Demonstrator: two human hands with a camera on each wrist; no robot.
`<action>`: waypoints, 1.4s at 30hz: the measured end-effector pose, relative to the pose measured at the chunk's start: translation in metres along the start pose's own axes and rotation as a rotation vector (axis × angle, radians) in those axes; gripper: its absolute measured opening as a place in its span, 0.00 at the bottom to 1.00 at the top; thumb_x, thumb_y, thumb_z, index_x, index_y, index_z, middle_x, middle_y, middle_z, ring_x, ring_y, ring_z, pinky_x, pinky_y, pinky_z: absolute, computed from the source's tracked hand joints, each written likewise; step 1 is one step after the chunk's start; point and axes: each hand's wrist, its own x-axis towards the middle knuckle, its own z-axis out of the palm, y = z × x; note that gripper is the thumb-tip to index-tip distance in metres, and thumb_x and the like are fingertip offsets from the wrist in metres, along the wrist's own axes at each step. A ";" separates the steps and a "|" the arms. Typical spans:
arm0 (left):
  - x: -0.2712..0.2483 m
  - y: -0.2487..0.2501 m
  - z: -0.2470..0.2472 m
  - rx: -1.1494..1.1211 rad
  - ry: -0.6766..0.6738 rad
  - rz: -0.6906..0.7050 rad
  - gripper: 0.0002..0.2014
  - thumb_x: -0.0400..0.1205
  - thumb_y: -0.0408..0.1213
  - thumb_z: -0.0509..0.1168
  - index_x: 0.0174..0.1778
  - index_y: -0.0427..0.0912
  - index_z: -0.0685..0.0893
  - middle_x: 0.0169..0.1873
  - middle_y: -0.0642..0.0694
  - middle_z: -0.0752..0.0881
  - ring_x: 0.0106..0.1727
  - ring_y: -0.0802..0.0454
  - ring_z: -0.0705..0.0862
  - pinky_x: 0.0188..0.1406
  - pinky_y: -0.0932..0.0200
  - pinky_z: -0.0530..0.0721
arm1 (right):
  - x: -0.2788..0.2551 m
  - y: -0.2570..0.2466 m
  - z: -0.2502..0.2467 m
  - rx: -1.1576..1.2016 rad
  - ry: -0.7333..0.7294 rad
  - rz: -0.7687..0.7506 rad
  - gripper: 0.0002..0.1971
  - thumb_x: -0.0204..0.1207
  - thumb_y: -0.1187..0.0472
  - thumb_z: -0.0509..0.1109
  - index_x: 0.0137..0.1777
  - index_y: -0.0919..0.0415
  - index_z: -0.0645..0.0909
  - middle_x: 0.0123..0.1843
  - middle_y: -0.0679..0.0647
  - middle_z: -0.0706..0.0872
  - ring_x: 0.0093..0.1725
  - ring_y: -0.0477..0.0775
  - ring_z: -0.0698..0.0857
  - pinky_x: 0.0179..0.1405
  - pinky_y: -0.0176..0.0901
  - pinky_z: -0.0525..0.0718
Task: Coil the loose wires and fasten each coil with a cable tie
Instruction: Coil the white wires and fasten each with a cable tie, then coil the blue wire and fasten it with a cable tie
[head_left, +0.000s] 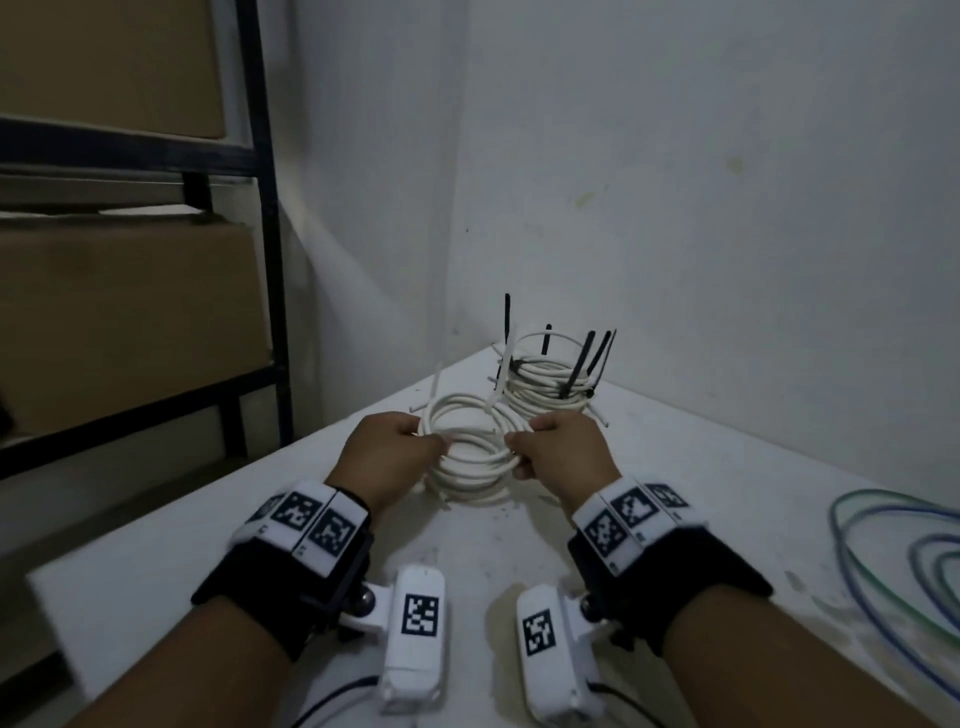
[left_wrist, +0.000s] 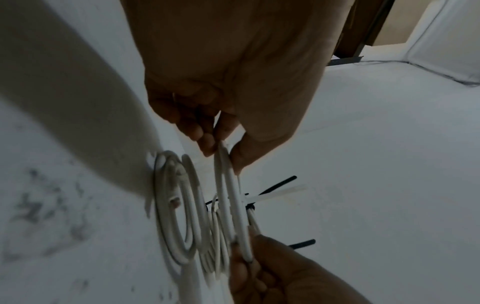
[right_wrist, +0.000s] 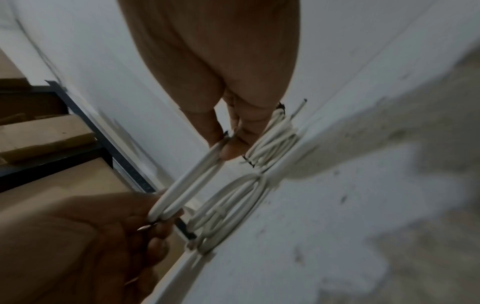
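Observation:
I hold a small white wire coil (head_left: 470, 423) just above the table, one hand on each side. My left hand (head_left: 431, 439) pinches its left edge between thumb and fingers (left_wrist: 205, 144). On the right edge, my right hand (head_left: 519, 441) pinches the strands with its fingertips (right_wrist: 230, 151). A white cable tie (head_left: 500, 392) wraps the coil's far side, its tail sticking up. Under the held coil a second white coil (head_left: 467, 488) lies flat on the table; it also shows in the left wrist view (left_wrist: 176, 205) and the right wrist view (right_wrist: 228, 205).
A stack of tied white coils (head_left: 550, 382) with black cable-tie tails upright stands in the table's far corner by the wall. Loose green and blue wire loops (head_left: 909, 561) lie at the right. A dark metal shelf (head_left: 270, 260) with cardboard boxes stands to the left of the white table (head_left: 208, 545).

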 end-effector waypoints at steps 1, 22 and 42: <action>0.003 -0.003 0.000 0.007 0.004 0.000 0.25 0.76 0.40 0.73 0.13 0.44 0.74 0.16 0.53 0.71 0.25 0.51 0.70 0.32 0.58 0.66 | 0.007 0.004 0.004 -0.066 -0.001 -0.008 0.10 0.69 0.68 0.75 0.31 0.67 0.78 0.30 0.70 0.80 0.27 0.64 0.84 0.42 0.64 0.87; 0.006 -0.015 -0.011 0.318 -0.079 0.032 0.18 0.80 0.47 0.68 0.39 0.32 0.87 0.36 0.38 0.84 0.37 0.49 0.79 0.37 0.58 0.71 | 0.032 0.023 0.017 -0.281 -0.137 0.030 0.08 0.73 0.62 0.70 0.46 0.66 0.85 0.40 0.59 0.81 0.42 0.56 0.80 0.53 0.53 0.84; -0.026 0.025 -0.019 -0.007 0.316 0.151 0.19 0.81 0.36 0.67 0.67 0.35 0.78 0.55 0.39 0.81 0.53 0.48 0.77 0.49 0.57 0.75 | -0.055 0.010 -0.099 -0.439 -0.265 -0.031 0.15 0.80 0.62 0.61 0.56 0.72 0.84 0.58 0.63 0.87 0.58 0.60 0.85 0.44 0.41 0.78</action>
